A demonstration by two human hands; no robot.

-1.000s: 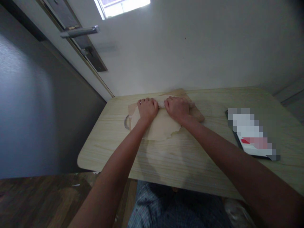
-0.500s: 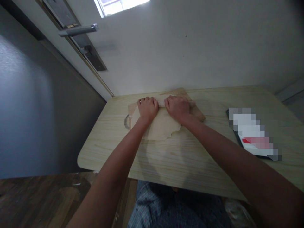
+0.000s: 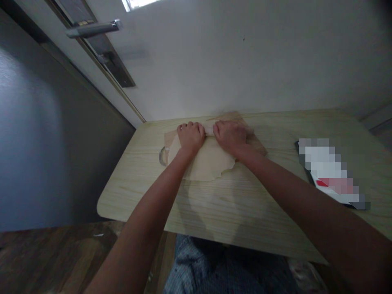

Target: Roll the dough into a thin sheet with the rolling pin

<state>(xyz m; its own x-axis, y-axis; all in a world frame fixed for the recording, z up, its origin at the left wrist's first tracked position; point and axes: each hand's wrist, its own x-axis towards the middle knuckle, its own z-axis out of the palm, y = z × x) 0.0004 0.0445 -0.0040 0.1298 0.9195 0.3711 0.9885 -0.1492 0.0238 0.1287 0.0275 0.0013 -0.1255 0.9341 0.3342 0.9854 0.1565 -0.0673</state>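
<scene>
A thin, flat sheet of pale dough (image 3: 208, 163) lies on a wooden board (image 3: 257, 143) at the far side of the table (image 3: 220, 204). Its near edge hangs past the board onto the tabletop. My left hand (image 3: 190, 137) and my right hand (image 3: 229, 136) rest side by side on the dough's far part. Both have their fingers curled round a pale rolling pin (image 3: 209, 130), of which only a short piece shows between the hands.
A metal ring (image 3: 161, 156) sticks out at the board's left end. A dark tablet with a blurred-out screen (image 3: 332, 173) lies on the table's right side. A white wall stands just behind the table, and a door with a lever handle (image 3: 92, 29) is at the upper left.
The hands and the pin have shifted a little away from me over the dough. The view has tilted slightly downward.
</scene>
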